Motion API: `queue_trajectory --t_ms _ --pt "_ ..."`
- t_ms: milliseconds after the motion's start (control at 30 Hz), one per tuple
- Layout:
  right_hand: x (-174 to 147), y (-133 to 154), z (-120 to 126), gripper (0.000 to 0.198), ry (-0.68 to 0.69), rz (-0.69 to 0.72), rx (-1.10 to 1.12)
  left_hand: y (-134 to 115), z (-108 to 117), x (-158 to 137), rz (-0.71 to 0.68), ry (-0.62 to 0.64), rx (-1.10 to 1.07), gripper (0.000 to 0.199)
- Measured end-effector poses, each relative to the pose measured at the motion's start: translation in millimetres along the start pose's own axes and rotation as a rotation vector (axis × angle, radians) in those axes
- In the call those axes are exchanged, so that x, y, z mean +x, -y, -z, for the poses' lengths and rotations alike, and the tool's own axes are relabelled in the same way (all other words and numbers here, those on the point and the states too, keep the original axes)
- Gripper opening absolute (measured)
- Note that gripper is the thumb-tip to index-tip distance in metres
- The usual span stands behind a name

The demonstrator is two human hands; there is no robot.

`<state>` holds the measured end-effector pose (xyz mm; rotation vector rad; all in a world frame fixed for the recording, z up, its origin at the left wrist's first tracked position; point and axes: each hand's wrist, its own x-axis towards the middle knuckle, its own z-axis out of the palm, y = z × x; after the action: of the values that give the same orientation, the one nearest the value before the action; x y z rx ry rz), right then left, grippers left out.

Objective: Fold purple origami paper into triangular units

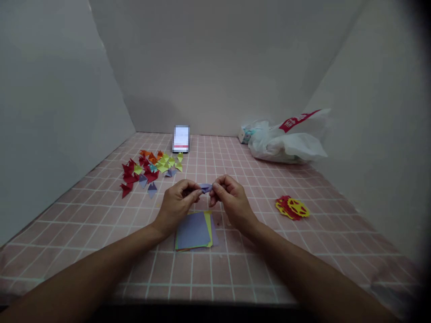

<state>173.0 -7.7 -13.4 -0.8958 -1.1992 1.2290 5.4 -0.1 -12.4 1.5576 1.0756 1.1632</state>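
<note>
purple paper piece (206, 188) | small, folded | stretched crosswise | pinched between left fingers (195, 194) and right fingers (218, 189)

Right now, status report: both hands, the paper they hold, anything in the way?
Left hand, right hand: both pinching small folded purple paper, opposite ends. Square paper stack lies nearer the camera. No obstruction seen.

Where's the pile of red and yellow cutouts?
In the head view, the pile of red and yellow cutouts lies on the pink tablecloth, right of the right hand and nearer the camera than the white plastic bag.
</note>
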Motion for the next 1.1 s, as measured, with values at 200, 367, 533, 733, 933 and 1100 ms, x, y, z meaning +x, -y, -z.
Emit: queue_trajectory --t_ms 200,367,533,733,933,1100 --pt "-0.4 0.2 -1.5 0.019 -0.016 -0.009 0.003 2.2 0.5 0.1 -0.059 -0.061 0.075 0.013" --pt "-1.2 -1.7 -2.5 0.021 -0.019 -0.004 0.015 -1.5 -0.9 -2.8 -0.092 -0.086 0.118 0.013" --pt "-3.2 -4.4 -4.3 0.02 -0.023 0.013 -0.011 -4.2 -1.0 -3.6 -0.108 -0.125 0.151 0.012" --pt "-2.4 -1.6 -0.3 0.018 0.016 0.107 -0.186 -3.2 -0.8 -2.6 -0.032 -0.084 0.079 0.014" --pt "1.3 0.9 5.5 0.015 0.09 0.144 -0.367 -3.1 3.0 0.6 -0.109 -0.063 0.187 0.038" --pt "0.5 0.7 5.5 0.014 0.118 0.139 -0.396 -3.4 4.2 3.6 -0.139 0.015 0.28 0.024"
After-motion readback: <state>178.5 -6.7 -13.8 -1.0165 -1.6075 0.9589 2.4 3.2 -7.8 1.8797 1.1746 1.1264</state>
